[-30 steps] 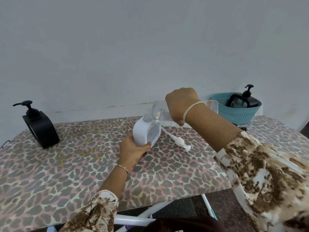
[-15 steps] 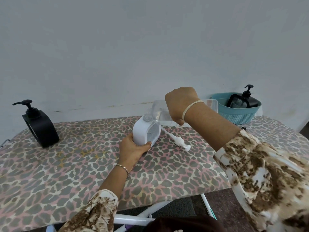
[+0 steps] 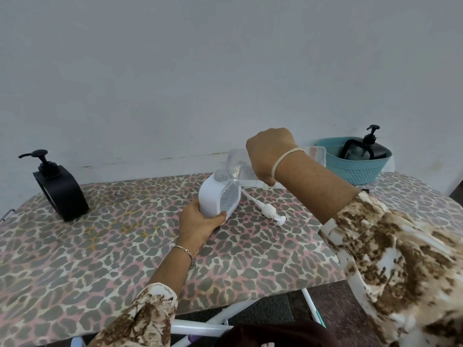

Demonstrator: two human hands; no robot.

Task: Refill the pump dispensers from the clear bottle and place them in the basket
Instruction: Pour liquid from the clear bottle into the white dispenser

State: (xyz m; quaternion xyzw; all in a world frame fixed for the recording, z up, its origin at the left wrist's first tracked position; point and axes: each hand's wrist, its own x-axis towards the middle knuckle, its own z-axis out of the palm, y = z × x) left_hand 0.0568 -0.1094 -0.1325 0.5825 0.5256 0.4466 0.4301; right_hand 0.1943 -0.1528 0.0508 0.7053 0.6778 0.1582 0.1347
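A white dispenser body point(image 3: 213, 196) stands tilted on the leopard-print table point(image 3: 100, 246), its neck open and its pump off. My left hand point(image 3: 198, 225) grips its lower end. My right hand point(image 3: 269, 156) holds the clear bottle point(image 3: 238, 166) on its side, with the mouth at the dispenser's neck. The white pump head point(image 3: 269, 211) lies on the table just right of the dispenser. A black pump dispenser point(image 3: 59, 189) stands at the far left. Another black pump dispenser point(image 3: 365, 149) sits in the teal basket point(image 3: 355, 171) at the back right.
A pale wall runs behind the table. The table's front edge crosses the lower frame, with white metal legs point(image 3: 200, 329) and dark floor below it.
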